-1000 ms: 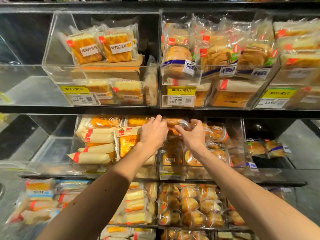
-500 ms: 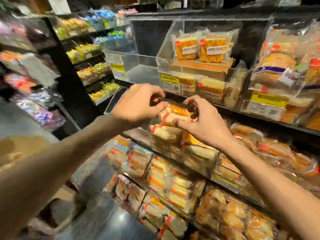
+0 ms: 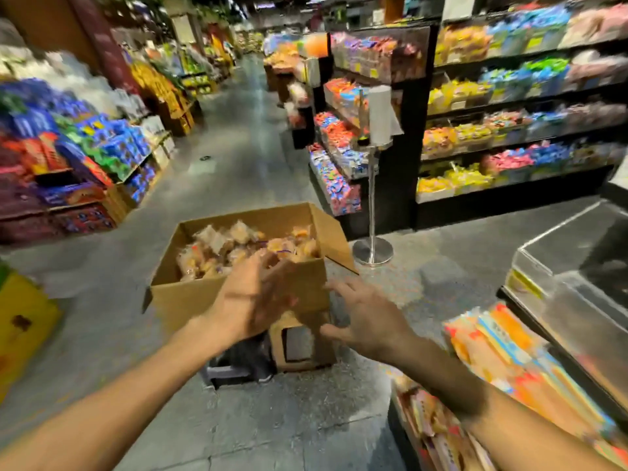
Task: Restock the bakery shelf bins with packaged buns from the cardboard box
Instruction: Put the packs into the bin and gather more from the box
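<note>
head view has swung away from the bakery shelf: a second ago both hands were up in a middle bin settling packets among the buns, and now they reach out towards the cardboard box [image 3: 190, 297] out in the aisle. that reads as one placement done and the next pick-up starting. the left hand [image 3: 253, 297] is spread flat with fingers apart, empty, blurred, in front of the box's near rim and right-hand corner; whether it touches the cardboard i cannot tell. the right hand [image 3: 367, 321] is also empty with fingers spread, just beside that same corner and lower. the packaged buns [image 3: 217, 249] lie heaped inside the box, filling it close to the rim, so plenty of stock appears left to move. the box sits raised on a smaller carton [image 3: 299, 345] on the floor [image 3: 272, 419]. packets on the shelf [image 3: 503, 348] show at the right edge, with a clear bin [image 3: 577, 266] above them.
</note>
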Demonstrator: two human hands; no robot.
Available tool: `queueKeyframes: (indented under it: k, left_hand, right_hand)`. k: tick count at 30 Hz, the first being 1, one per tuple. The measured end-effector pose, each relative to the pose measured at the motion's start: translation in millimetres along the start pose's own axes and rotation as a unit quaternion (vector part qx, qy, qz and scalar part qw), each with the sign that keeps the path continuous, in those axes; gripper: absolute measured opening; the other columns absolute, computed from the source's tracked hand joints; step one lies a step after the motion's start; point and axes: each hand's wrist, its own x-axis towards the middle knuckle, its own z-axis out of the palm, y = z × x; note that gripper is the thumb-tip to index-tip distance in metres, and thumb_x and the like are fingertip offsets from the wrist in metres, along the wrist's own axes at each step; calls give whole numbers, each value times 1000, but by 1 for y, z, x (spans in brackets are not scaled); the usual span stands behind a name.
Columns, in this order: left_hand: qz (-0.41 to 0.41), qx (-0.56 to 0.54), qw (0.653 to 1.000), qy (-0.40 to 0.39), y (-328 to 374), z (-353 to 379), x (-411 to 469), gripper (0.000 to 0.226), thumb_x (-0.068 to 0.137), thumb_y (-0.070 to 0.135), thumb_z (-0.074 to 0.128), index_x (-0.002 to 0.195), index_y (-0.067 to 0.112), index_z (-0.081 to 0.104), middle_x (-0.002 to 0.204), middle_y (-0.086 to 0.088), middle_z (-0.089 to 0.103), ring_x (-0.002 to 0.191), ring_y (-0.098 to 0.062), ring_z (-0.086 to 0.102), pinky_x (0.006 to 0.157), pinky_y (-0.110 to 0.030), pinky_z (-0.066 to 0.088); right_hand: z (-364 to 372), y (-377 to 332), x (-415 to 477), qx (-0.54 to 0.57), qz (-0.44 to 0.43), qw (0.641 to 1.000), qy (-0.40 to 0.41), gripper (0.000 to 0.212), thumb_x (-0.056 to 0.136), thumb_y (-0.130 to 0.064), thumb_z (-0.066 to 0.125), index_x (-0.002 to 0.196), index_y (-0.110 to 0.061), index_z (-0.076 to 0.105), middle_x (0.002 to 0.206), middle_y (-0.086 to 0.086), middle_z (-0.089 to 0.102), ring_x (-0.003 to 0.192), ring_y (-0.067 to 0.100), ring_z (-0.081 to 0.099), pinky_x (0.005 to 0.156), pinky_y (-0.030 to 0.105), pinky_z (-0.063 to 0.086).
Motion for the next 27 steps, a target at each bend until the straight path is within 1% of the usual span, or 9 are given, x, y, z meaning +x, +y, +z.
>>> queueKeyframes:
  k: [2,4,7,10,14,16,21,24,27]
  left_hand:
    - [-25,-5,999,-21,-50,21,7,51,79,43,65,125,29,49,109,-11,65,94,-36,64,77,-40,54]
    - [-47,0,998,-52,-96,42,18,55,82,31,74,132,26,51,110,-13,64,93,-38,64,73,-44,53]
    - [-93,-11,991,-91,-152,66,42,53,93,36,63,141,20,48,133,-7,55,113,-31,58,88,-39,48]
    - [-128,-37,982,-131,-197,88,67,51,96,34,58,143,20,43,139,-4,51,123,-26,53,96,-38,46]
    - [-168,-82,972,-140,-245,118,102,46,96,29,59,139,17,47,136,-6,56,123,-25,54,100,-36,44]
    - [-195,-111,964,-141,-266,137,117,43,97,30,59,137,18,49,130,-6,60,117,-24,58,96,-36,48]
    - [-277,-161,933,-163,-320,194,159,41,94,35,62,133,25,51,128,-1,61,113,-20,59,94,-40,53]
    - [-329,-166,913,-177,-349,229,190,54,95,34,62,144,26,40,142,-5,46,124,-25,51,101,-39,47]
    - [-379,-145,891,-203,-377,266,221,69,95,43,59,152,25,24,153,-11,30,139,-30,36,112,-41,35]
  right_hand:
    - [32,-15,53,-2,0,1000,-24,60,90,-48,61,143,-26,41,137,-2,49,126,21,47,100,35,42]
    - [62,-29,103,5,3,999,-40,58,90,-47,61,141,-25,43,133,-2,53,121,20,51,97,33,43]
    - [96,-40,171,20,17,998,-58,55,90,-44,63,139,-23,47,127,0,57,117,21,55,93,32,44]
    - [123,-42,225,36,53,994,-84,53,90,-43,62,137,-24,47,128,0,56,118,21,56,94,34,47]
    - [150,-29,285,17,92,990,-109,59,91,-44,62,143,-23,43,137,2,54,122,22,55,95,36,48]
    - [161,-16,315,22,102,987,-123,62,91,-42,62,146,-23,40,141,3,52,126,24,52,99,36,46]
    - [197,28,402,42,140,975,-166,53,92,-45,63,138,-21,50,137,-1,54,124,19,52,101,36,46]
    - [223,58,461,70,166,965,-190,59,91,-49,63,140,-19,48,138,0,56,124,21,53,102,41,48]
    - [251,93,518,88,186,950,-235,58,92,-39,65,142,-15,47,136,4,57,123,22,54,98,38,48]
